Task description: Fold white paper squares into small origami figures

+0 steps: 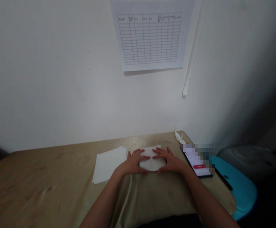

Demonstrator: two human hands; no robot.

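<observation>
A small white sheet of paper (152, 163) lies on the cloth-covered table between my hands, its near edge curved and a faint crease at its middle. My left hand (134, 162) grips its left side, fingers spread over the top and thumb by the near edge. On the right side, my right hand (171, 160) holds it the same way, fingertips pointing inward. Parts of the sheet are hidden under both hands. Left of my left hand lies a stack of white paper (108, 164) with uneven edges.
A phone (199, 163) with a lit screen lies right of my right arm, and a folded paper figure (180, 138) sits behind it. Beyond the table's (57, 183) right edge is a blue stool (242, 186). A printed chart (152, 41) hangs on the wall.
</observation>
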